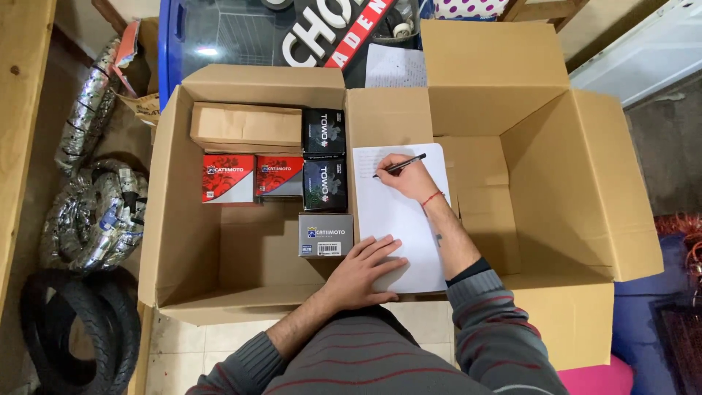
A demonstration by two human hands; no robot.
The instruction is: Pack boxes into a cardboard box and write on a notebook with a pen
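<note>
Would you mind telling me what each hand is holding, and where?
The right hand pinches a black pen near its writing tip. The left hand holds nothing; it lies flat on the white sheet of paper.

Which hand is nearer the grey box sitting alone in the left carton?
Left. The left hand lies flat on the white sheet, just right of and below the grey box; the right hand, holding a pen, is farther up.

Paper sheet [398,219] on flap between boxes; small cartons [278,164] inside left box [172,219]
</note>
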